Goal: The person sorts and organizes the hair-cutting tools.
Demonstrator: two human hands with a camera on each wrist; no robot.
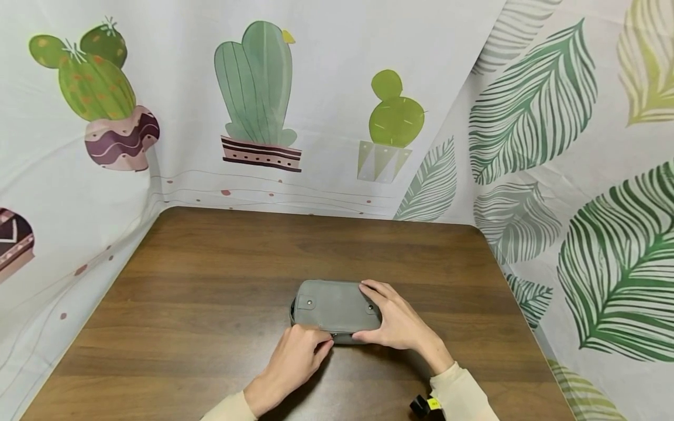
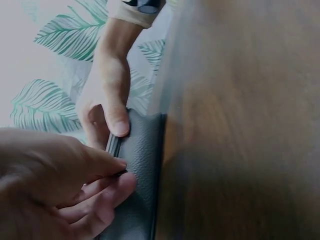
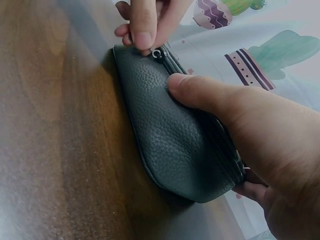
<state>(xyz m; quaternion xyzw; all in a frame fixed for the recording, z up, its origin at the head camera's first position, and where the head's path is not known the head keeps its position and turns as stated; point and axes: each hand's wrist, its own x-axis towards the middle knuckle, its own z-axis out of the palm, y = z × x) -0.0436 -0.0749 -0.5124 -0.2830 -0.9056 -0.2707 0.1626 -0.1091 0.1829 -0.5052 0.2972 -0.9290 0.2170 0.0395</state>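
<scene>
A grey-green zippered pouch [image 1: 334,305] of pebbled leather lies on the wooden table, a metal snap near each end of its top face. At its near side, my left hand [image 1: 299,355] pinches the zipper's pull between thumb and forefinger. The right wrist view shows the metal ring of the zipper slider [image 3: 157,53] right at those fingertips. My right hand [image 1: 398,323] grips the pouch's right end, thumb on the near side by the zipper [image 3: 172,62] and fingers over the top and far edge. The left end gapes slightly along its side.
The brown wooden table [image 1: 221,263] spreads around the pouch. Hanging cloth [image 1: 337,88] printed with cacti and leaves closes off the back and sides. A black device [image 1: 419,406] with a yellow tag is strapped at the right sleeve [image 1: 460,392].
</scene>
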